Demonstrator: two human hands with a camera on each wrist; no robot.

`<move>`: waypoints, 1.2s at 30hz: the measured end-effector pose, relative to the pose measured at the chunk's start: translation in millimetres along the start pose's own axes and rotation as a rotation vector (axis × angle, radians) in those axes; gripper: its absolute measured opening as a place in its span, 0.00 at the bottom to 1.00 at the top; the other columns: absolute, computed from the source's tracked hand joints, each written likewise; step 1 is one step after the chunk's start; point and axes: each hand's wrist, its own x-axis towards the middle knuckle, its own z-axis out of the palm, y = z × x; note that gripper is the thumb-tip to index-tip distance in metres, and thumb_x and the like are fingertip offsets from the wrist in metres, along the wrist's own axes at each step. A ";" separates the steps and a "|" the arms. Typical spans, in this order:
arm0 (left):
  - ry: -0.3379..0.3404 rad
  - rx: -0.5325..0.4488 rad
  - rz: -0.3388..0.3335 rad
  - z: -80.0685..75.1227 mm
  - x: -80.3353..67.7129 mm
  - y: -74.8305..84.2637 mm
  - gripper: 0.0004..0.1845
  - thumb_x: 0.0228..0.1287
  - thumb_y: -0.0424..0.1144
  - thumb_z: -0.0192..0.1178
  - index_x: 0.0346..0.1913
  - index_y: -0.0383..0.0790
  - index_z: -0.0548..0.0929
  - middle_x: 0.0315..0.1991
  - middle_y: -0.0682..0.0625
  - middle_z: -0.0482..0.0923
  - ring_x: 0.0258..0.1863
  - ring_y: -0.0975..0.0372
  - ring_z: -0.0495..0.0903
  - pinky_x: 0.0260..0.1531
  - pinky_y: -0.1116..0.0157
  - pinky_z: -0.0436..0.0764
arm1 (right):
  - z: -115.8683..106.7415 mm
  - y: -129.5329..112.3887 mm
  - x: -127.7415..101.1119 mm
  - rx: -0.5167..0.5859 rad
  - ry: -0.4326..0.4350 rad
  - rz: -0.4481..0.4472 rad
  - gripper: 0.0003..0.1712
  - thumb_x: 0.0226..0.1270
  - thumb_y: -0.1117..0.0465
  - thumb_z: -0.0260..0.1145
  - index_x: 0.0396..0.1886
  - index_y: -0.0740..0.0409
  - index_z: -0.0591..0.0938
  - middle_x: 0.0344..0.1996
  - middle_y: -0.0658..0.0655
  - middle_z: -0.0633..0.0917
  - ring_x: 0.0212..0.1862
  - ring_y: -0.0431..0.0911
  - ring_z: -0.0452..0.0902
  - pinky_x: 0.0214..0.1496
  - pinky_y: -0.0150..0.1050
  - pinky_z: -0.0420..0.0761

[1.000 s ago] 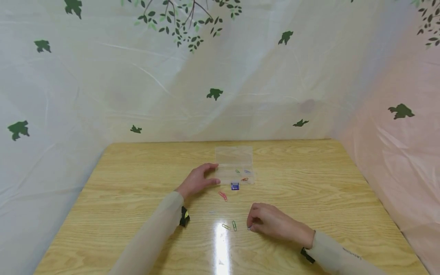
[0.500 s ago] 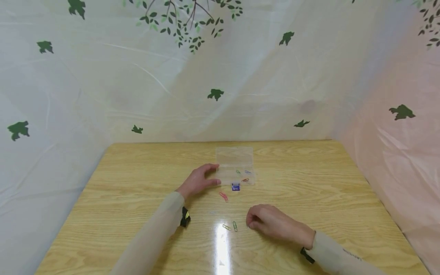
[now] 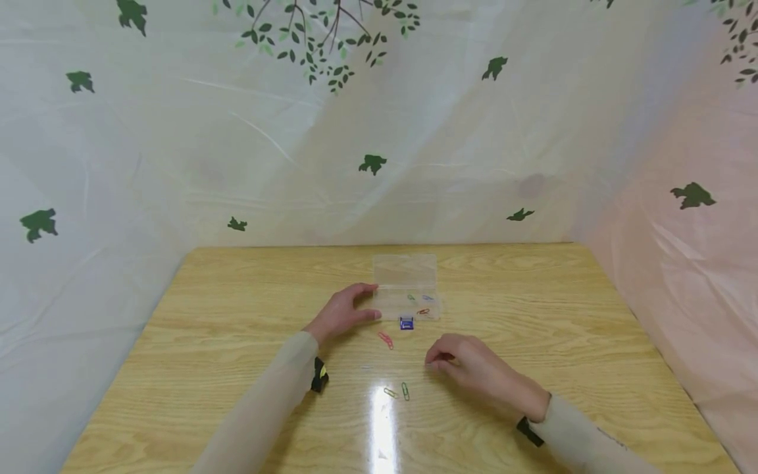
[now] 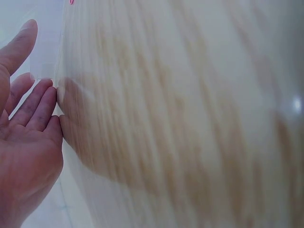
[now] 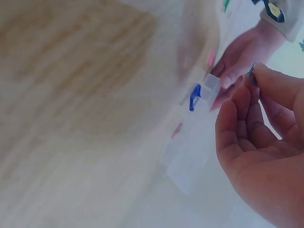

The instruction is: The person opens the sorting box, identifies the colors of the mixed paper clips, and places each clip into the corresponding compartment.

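Transparent plastic box point(image 3: 391, 305): three paper clips point(image 3: 423, 311) inside, loose clips point(image 3: 386, 340) remaining in front; right hand point(image 3: 476, 367) pinching bluish clip point(image 5: 252, 74), left hand point(image 3: 339, 315), fingers relaxed, touching box.

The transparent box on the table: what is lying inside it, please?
Inside the transparent box show a green clip, a bluish clip and a red clip. The left hand covers small bits of its left edge; what lies behind those fingers cannot be seen.
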 end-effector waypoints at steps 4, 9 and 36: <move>0.004 -0.005 0.013 0.3 0.2 -1.1 0.35 0.66 0.46 0.73 0.73 0.46 0.74 0.73 0.46 0.72 0.75 0.49 0.66 0.77 0.50 0.61 | -4.9 0.2 3.9 -0.005 0.034 0.000 0.04 0.70 0.66 0.71 0.41 0.53 0.88 0.37 0.46 0.87 0.39 0.35 0.81 0.41 0.32 0.85; 0.010 0.002 0.023 0.4 -0.2 -1.2 0.34 0.66 0.45 0.73 0.73 0.45 0.75 0.73 0.45 0.72 0.74 0.49 0.66 0.76 0.49 0.62 | -10.3 1.5 7.1 -0.004 0.059 -0.011 0.07 0.68 0.68 0.72 0.42 0.53 0.88 0.38 0.48 0.87 0.40 0.36 0.81 0.42 0.32 0.85; 0.003 0.013 0.019 -0.5 -1.8 -0.4 0.35 0.66 0.47 0.72 0.74 0.45 0.74 0.73 0.45 0.71 0.75 0.49 0.66 0.76 0.50 0.62 | -30.1 5.8 27.9 0.024 0.262 -0.007 0.09 0.68 0.72 0.71 0.42 0.55 0.88 0.39 0.47 0.88 0.40 0.40 0.83 0.41 0.34 0.85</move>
